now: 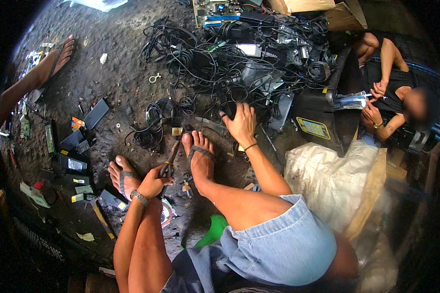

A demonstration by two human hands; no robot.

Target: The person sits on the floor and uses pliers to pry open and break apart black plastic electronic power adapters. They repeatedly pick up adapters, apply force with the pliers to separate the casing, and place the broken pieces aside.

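My left hand (pixel 154 182), with a watch on its wrist, is closed around dark-handled pliers (pixel 167 168). Their rusty tip points away from me, toward a small block with a pale, squarish face (pixel 177 131) beside my right foot. My right hand (pixel 241 126) reaches to the near edge of a tangle of black cables (pixel 195 61). Its thumb and fingers are spread apart beside a dark, box-like piece (pixel 232 108); whether they touch it is hard to see. A smaller coil of black cable (pixel 150 132) lies left of the pale-faced block.
Black adapters and casings (pixel 73 163) lie on the dirty ground at left, near a hammer-like wooden handle (pixel 102 219). A white sack (pixel 327 180) stands at right. Beyond it another person (pixel 386 93) handles a clear plastic package (pixel 350 101). Another person's foot (pixel 58 58) is at far left.
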